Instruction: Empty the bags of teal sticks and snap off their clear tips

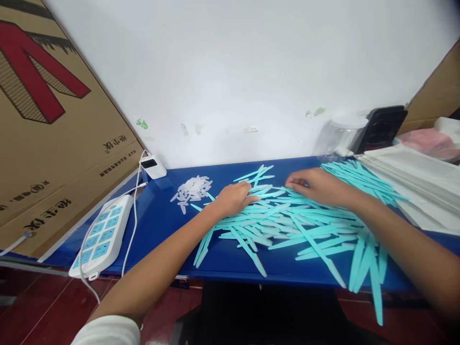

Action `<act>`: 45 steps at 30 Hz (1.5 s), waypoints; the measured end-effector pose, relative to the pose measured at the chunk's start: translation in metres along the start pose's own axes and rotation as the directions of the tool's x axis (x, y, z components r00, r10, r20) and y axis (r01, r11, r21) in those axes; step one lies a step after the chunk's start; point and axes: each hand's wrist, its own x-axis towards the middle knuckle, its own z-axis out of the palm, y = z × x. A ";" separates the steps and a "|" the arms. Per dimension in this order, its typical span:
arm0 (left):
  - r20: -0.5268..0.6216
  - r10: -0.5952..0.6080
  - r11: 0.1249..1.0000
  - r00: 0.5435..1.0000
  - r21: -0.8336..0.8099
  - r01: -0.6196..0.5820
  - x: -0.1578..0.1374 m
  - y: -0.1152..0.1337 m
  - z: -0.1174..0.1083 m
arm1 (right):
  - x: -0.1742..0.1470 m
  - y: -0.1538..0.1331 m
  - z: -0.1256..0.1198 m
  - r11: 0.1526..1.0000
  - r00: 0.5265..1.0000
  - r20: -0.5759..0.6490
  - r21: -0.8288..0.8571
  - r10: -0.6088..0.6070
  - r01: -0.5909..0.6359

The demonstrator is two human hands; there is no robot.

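Observation:
A wide, loose pile of slim turquoise eyebrow razors [251, 225] with paler, translucent ends lies across the table in front of me. My left hand [235, 199] rests at the pile's upper left, fingers curled and closed around a turquoise razor among the others. To its right, my right hand [311, 186] is above the pile's back edge, thumb and fingertips pinched together; what they hold is too small to make out. Left of my left hand sits a small heap of translucent white blade caps [194, 188]. Another bunch of turquoise razors [359, 177] lies beyond my right forearm.
The blue table [154, 230] meets a white wall [230, 86]. At left are a power strip [102, 235], a white device [154, 166] with cables and a large cardboard box [72, 143]. White sheets [424, 182], a clear container [341, 136] and a black object [383, 127] stand right.

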 end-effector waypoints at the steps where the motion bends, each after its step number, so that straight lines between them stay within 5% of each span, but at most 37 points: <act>1: -0.007 -0.008 1.000 1.000 0.011 0.008 0.000 0.000 0.000 | 0.000 0.000 0.000 1.000 1.000 -0.003 0.000 0.002 -0.002; 6: -0.123 -0.063 0.997 0.990 -0.044 0.058 -0.002 -0.004 -0.007 | 0.001 -0.001 -0.002 1.000 0.984 -0.174 -0.009 0.026 -0.028; 10: -0.199 -0.055 0.973 0.978 -0.233 0.008 -0.005 -0.005 -0.016 | 0.002 -0.006 0.002 0.993 0.921 -0.380 0.104 0.089 -0.053; 15: -0.236 -0.001 0.893 0.972 -0.437 -0.105 -0.008 0.006 -0.017 | -0.003 -0.032 0.019 0.865 0.968 -0.236 0.499 0.082 0.048; 19: -0.262 0.058 0.838 0.963 -0.512 -0.190 -0.010 0.019 -0.016 | -0.004 -0.063 0.036 0.803 0.990 -0.140 0.592 0.011 0.075; 25: -0.251 0.070 0.763 0.966 -0.610 -0.213 -0.014 0.025 -0.018 | 0.004 -0.071 0.042 0.637 0.928 -0.316 0.761 0.197 0.123; 27: -0.238 0.071 0.742 0.969 -0.636 -0.211 -0.014 0.026 -0.018 | 0.002 -0.067 0.039 0.677 0.915 -0.360 0.721 0.184 0.148; 32: -0.255 0.133 0.677 0.958 -0.683 -0.276 -0.016 0.034 -0.018 | -0.006 -0.070 0.041 0.819 0.976 -0.217 0.565 0.028 0.102; 38: -0.218 0.091 0.643 0.972 -0.732 -0.225 -0.019 0.038 -0.017 | -0.004 -0.071 0.042 0.785 0.939 -0.337 0.598 0.065 0.160; 45: -0.248 0.137 0.643 0.959 -0.715 -0.276 -0.016 0.036 -0.013 | -0.013 -0.078 0.039 0.840 0.992 -0.093 0.529 -0.084 0.121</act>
